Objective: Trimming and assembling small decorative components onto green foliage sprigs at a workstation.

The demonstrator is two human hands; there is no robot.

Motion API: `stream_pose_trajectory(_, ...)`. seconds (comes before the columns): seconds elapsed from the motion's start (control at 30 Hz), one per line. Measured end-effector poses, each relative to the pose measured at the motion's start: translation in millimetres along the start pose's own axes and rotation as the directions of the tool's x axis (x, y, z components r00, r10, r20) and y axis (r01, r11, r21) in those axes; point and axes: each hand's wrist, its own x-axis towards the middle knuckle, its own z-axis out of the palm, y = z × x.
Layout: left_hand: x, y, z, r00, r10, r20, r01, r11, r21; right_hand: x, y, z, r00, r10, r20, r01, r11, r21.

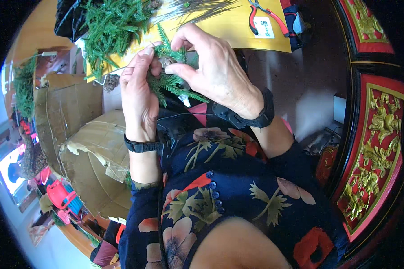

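Observation:
In front of my chest, both hands work on a small bunch of green artificial pine sprigs (pixel 169 83) with a brownish pine cone (pixel 166 62) at its middle. My left hand (pixel 139 87) is closed, pinching the bunch from the left between thumb and fingers. A thin stem or wire pokes out beside its fingertips. From the right, my right hand (pixel 222 69) curls over the bunch, its thumb against the cone and its index finger bent near the upper sprig. The exact grip of the fingertips is partly hidden.
Beyond my hands, a yellow board (pixel 269 42) carries a heap of green sprigs (pixel 114 29), thin dark stems (pixel 199 11) and red-handled pliers (pixel 276 18). At left stands an open cardboard box (pixel 69 107). A carved red and gold panel (pixel 375 139) lines the right side.

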Motion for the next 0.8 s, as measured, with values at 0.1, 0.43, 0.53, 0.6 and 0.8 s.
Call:
stream_pose_trajectory(0.1,0,4,0,0.999,-0.026,0.02,0.027,0.999,-0.046,2,6,3,0.998,-0.04,-0.046,0.047,0.987,0.157)
stream_pose_trajectory(0.43,-8,4,12,1.0,-0.017,-0.016,0.017,1.0,-0.008,3,9,8,0.99,0.139,-0.018,-0.113,0.868,0.483)
stream_pose_trajectory(0.53,-11,2,10,0.999,0.036,-0.016,-0.035,0.999,0.011,3,4,10,0.974,0.223,-0.026,-0.152,0.74,0.656)
stream_pose_trajectory(0.6,-12,1,8,0.994,0.107,0.011,-0.107,0.994,0.036,3,0,10,0.971,0.236,-0.027,-0.15,0.7,0.698)
stream_pose_trajectory(0.8,-15,5,6,0.98,0.192,0.054,-0.199,0.966,0.163,1,-6,11,0.95,0.31,0.016,-0.218,0.628,0.748)
